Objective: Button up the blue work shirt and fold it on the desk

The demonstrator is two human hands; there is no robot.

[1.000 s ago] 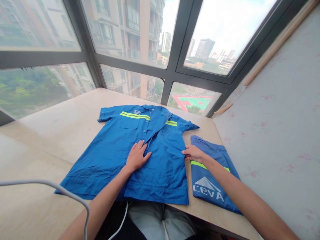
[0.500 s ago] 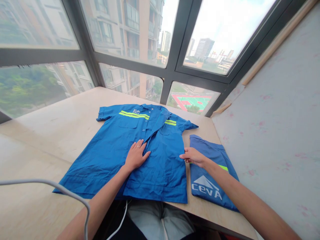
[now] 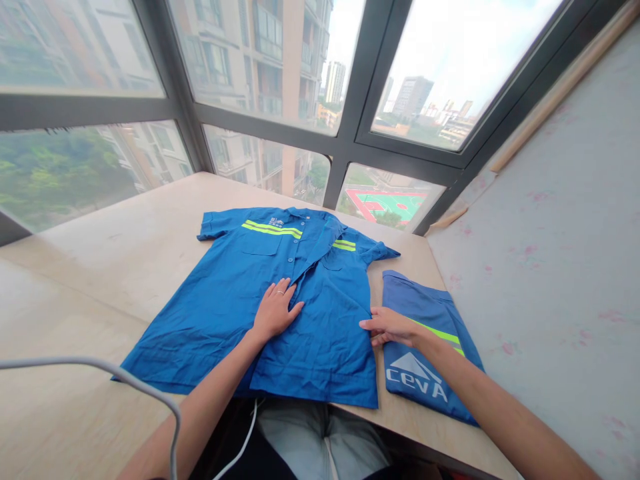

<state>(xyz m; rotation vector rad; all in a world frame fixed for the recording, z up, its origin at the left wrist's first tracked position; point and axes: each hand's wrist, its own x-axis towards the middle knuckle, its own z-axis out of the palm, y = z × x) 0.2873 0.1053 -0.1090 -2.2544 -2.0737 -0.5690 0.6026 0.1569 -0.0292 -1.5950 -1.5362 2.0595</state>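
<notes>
Blue shirt [image 3: 325, 313] lies spread on a pale counter [image 3: 95, 280], both hands at its front

Head view: The shirt lies front up across the middle of the counter, collar toward the window [image 3: 345, 150] and hem reaching the near edge, above the person's grey trousers [image 3: 320, 433]. A broad stretch of wood opens to its left. On its right side only a narrow strip separates it from a folded garment [image 3: 417, 300], which itself lies near the papered wall [image 3: 555, 267]. A white cable [image 3: 145, 385] loops across the lower left, in front of the shirt's lower corner.

The left hand [image 3: 274, 310] rests palm down on the shirt's front opening, its fingers straight and close together, thumb spread away; a ring circles one finger. The right hand [image 3: 391, 328] is at the shirt's right side edge, one fingertip over the cloth and the other fingers bent beneath; whether they pinch the edge cannot be told.

The shirt's cloth looks thin and matte, finely wrinkled toward the hem, with short sleeves, small round buttons and bright yellow bands over the chest. The folded garment makes a flat, roughly four-sided pack, with a yellow band and white lettering under a peaked mark. The counter is smooth, light wood with a faint seam.
</notes>
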